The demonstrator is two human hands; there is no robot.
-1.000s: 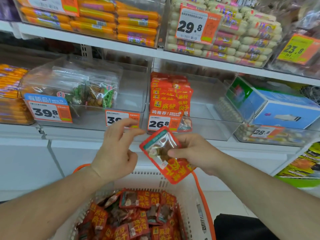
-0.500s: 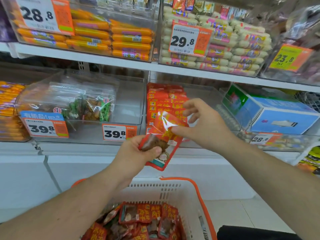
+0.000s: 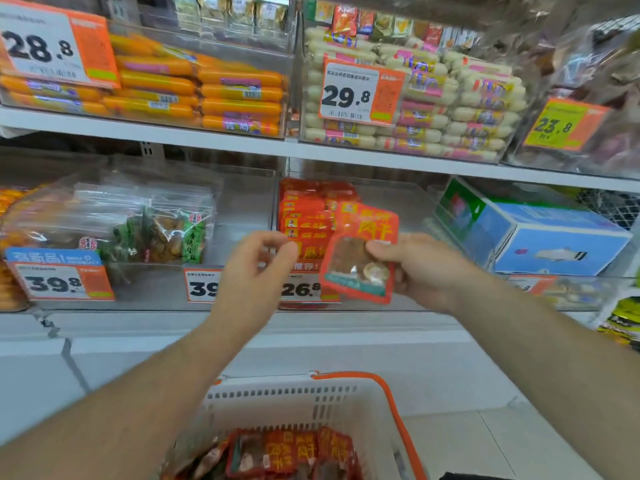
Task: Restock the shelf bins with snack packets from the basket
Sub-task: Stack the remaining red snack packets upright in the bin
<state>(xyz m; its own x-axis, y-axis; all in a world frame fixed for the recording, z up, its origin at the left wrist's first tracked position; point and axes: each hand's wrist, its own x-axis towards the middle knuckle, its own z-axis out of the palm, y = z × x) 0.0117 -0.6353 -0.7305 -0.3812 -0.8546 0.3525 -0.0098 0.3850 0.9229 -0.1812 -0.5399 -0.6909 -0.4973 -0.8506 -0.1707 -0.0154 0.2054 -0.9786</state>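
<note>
Packet (image 3: 360, 258) before stacked bin (image 3: 408, 202)

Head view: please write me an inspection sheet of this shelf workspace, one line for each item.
Surface: white shelf with clear bins; the middle bin holds a stack of red packets at its left.
Job's things: red snack packet held upright before the middle bin; white basket below holds more red packets.
Clutter: blue box in the right bin; clear bags in the left bin.
Hands: right hand pinches the packet; left hand holds nothing, fingers loosely curled.
Cables: nothing seen.
Surroundings: upper bins of orange sausages and pale sausages; price tags 28.8, 29.8, 26.8.
</note>
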